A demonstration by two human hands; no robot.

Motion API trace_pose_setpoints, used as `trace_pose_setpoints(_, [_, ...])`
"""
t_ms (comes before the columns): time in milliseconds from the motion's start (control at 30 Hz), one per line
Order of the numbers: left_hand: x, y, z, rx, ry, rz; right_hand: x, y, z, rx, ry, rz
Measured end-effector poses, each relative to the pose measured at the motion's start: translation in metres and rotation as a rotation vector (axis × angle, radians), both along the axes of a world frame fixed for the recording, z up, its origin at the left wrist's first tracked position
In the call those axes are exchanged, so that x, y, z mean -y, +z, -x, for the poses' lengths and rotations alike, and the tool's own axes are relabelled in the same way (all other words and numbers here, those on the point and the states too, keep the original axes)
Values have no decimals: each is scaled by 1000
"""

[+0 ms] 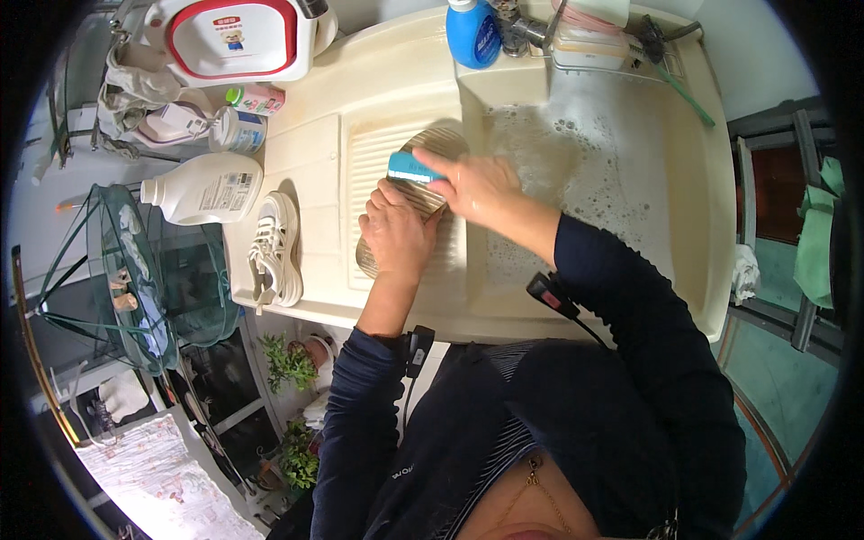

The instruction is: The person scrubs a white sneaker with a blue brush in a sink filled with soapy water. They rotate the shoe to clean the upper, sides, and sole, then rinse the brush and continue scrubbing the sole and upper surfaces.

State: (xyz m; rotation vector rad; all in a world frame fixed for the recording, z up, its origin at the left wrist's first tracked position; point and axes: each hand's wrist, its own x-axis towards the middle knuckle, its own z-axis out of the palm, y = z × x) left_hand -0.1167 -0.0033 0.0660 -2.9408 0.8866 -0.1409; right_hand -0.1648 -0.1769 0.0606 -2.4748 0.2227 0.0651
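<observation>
A shoe (442,138) lies slantwise, its ridged sole turned up, on the ribbed washboard (361,152) of a cream laundry sink. My left hand (398,233) grips the middle of the shoe and presses it against the ribs. In my right hand (482,185) is a blue-backed scrub brush (407,167), held against the sole with the index finger stretched along its top. The brush's bristles are hidden beneath it. Left of the washboard, a pale lace-up sneaker (277,250) rests on the sink's flat ledge.
Cloudy, foamy water (601,196) fills the basin at right. A blue bottle (474,37) stands by the metal faucet (520,30). A white detergent jug (209,189), a white tub (237,130), a pink bottle (256,100) and a red-rimmed basin (295,34) line the left side.
</observation>
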Motion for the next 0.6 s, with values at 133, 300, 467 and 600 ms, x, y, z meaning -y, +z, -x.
trace_pose_setpoints(133, [0,-3,1,64,-2,-16,5,14,-20,122,-396,32])
trace_pose_setpoints(300, [-2,-8,0,96,5,-45,-19,15,-11,-45,-4,30])
trace_pose_setpoints(467, [-2,-8,1,124,-3,-33,-14,13,-20,10,-259,62])
trace_pose_setpoints(600, [1,-11,-1,118,34,-61,-29,21,-19,32,-48,35])
